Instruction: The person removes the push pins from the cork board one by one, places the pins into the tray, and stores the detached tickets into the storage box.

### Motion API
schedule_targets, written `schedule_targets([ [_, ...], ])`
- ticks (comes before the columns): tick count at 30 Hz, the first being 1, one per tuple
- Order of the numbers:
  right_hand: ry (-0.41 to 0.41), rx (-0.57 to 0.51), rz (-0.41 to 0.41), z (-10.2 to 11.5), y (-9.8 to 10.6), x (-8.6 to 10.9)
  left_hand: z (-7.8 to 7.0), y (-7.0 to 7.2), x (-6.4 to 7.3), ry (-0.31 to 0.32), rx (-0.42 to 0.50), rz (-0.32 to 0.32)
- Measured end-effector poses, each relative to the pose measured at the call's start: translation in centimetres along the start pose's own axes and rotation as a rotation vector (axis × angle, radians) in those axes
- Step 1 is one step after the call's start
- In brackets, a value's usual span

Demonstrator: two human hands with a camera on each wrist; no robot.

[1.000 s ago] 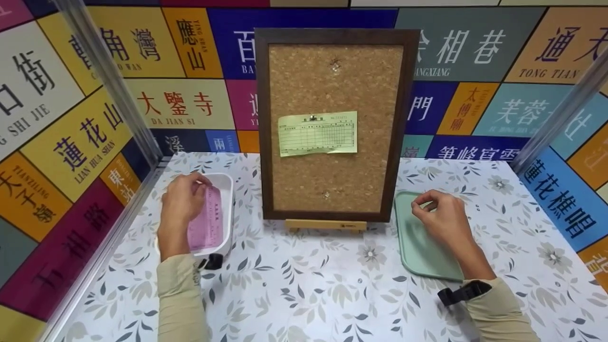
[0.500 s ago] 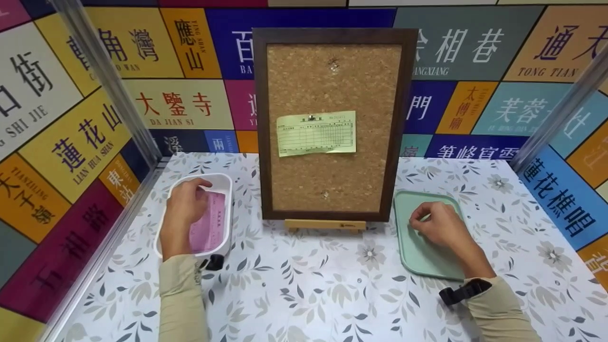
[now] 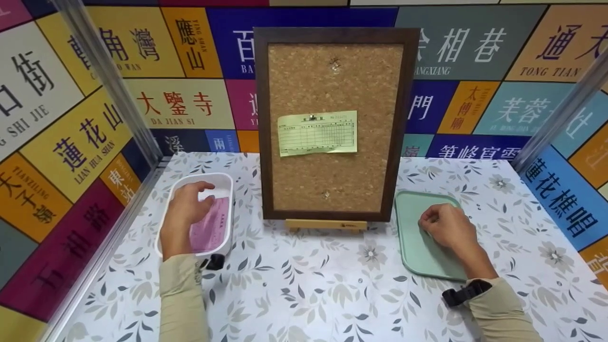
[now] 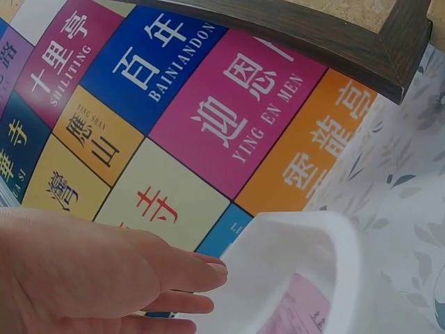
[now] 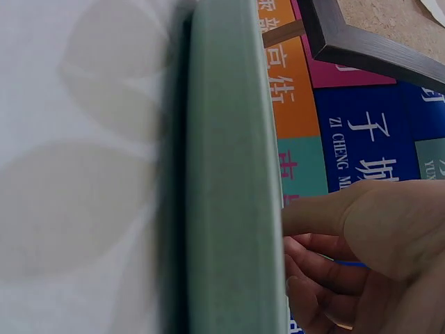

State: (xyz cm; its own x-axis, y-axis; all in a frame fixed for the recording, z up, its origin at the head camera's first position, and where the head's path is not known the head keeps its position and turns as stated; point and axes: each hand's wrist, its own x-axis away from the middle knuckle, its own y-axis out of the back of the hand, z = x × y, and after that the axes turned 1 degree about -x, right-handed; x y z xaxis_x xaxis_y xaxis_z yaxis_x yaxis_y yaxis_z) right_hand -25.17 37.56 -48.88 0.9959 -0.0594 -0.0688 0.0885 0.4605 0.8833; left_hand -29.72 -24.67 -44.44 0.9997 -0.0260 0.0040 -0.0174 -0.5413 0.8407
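Note:
My left hand (image 3: 184, 216) is over a white plastic box (image 3: 227, 232), thumb and fingers apart. Below them a pink printed slip (image 3: 209, 228) lies in the box. The left wrist view shows the same hand (image 4: 104, 278) with nothing between its fingers. Over the green tray (image 3: 418, 256), my right hand (image 3: 451, 228) has its thumb and fingertips brought together close to the tray's surface. The tray's wall (image 5: 233, 167) hides those fingertips in the right wrist view, and I cannot tell whether they pinch something small.
A framed cork board (image 3: 332, 180) stands on a small wooden easel (image 3: 327, 224) between the two containers. A yellow-green form (image 3: 318, 135) hangs on it from a pin at its top edge. Patterned cloth (image 3: 304, 285) covers the table, and panels of coloured signs stand behind.
My left hand has let go of the pink slip, which it held raised earlier and which now lies in the box. My right hand has moved down and slightly right over the tray.

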Motion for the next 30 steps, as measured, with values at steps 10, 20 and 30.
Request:
schedule_targets([
  [10, -0.027, -0.004, 0.013, 0.5, 0.2, -0.2, -0.2, 0.2, 0.0, -0.004, -0.001, 0.005],
  [20, 0.004, -0.02, -0.043, 0.9, 0.3, 0.1, -0.8, 0.3, 0.1, -0.054, 0.003, -0.045],
  [30, 0.044, -0.064, -0.139, 1.3, 0.3, 0.1, -2.0, 0.0, 0.1, -0.108, 0.03, -0.054],
])
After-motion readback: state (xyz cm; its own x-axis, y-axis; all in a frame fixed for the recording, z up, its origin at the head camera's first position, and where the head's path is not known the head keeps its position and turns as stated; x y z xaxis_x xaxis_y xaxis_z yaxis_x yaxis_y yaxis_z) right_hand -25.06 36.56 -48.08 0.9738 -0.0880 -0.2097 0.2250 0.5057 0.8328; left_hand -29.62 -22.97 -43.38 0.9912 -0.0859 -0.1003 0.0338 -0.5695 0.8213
